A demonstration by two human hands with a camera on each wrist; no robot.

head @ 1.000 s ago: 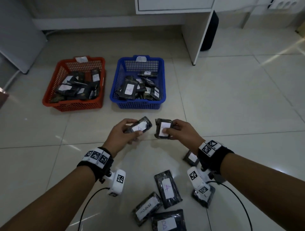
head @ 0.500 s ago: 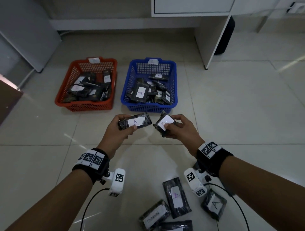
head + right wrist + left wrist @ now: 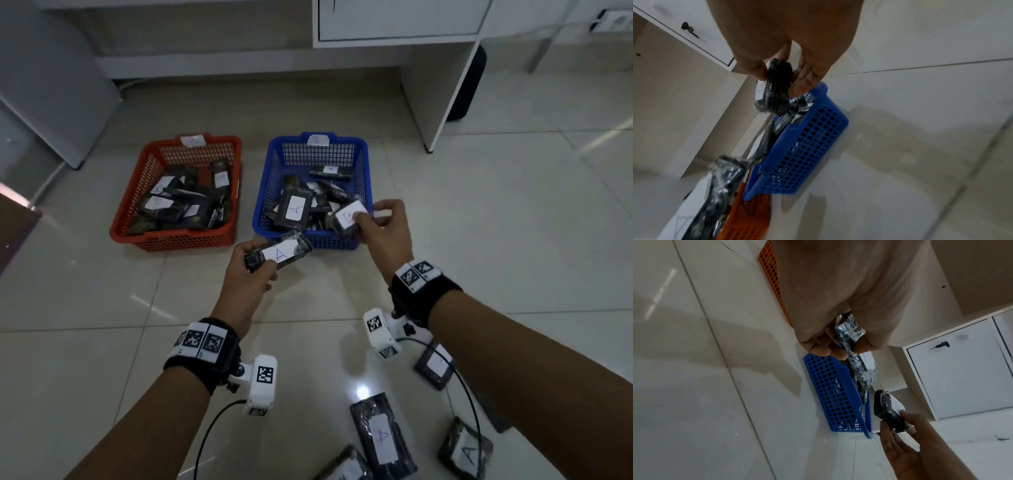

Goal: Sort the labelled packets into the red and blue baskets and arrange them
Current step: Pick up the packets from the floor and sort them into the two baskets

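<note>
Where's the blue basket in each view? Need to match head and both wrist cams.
Head: blue basket upper centre, right of the red basket; right hand holds a packet over its near right corner.
Left wrist: lower centre, seen side-on, below the left hand.
Right wrist: centre, below the right hand's packet.
Shared landmark: the red basket next to it.

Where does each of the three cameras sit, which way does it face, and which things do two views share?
Head: on the head, looking forward and down at the red basket and blue basket; both forearms show.
Left wrist: under the left hand, facing along it at the A packet.
Right wrist: under the right hand, facing along it at the B packet.
Shared: both wrist views show the blue basket and both held packets.
</note>
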